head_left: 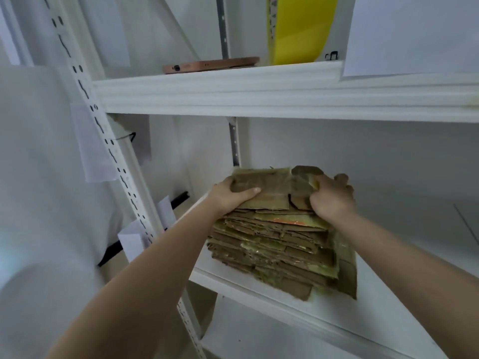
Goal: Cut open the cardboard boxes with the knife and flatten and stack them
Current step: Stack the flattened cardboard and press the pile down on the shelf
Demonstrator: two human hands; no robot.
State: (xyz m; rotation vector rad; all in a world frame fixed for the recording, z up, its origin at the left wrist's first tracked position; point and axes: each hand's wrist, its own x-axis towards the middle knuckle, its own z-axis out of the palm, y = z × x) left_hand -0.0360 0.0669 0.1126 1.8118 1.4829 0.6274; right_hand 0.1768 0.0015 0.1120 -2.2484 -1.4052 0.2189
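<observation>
The left hand point(230, 195) grasps the left edge of the top flattened brown cardboard piece point(261, 189), its thumb lying flat across the upper face and its fingers hidden beneath or behind the edge. The right hand point(333, 198) grips the right side of that same piece, knuckles up, fingers curled down over the cardboard where a torn flap and a strip of glossy tape bunch up beside it. Both bare forearms reach in from the bottom of the view.

That top piece lies on a thick stack of flattened brown cardboard sheets point(280, 250), layered unevenly, with ragged edges, yellowish tape remnants and one orange patch showing near the top. The stack's front right corner juts out to the edge of the board that carries it.

The stack rests on the middle white shelf board point(375, 301) of a white metal shelving rack, at its left end, close to the perforated white upright post point(116, 156). The rest of this shelf to the right is bare apart from a thin dark line.

On the upper white shelf board point(233, 92) lies a flat pinkish-brown phone point(211, 65), and to its right stands a bright yellow sheet-like object point(300, 29). White paper sheets point(412, 35) hang at the upper right and along the left wall.
</observation>
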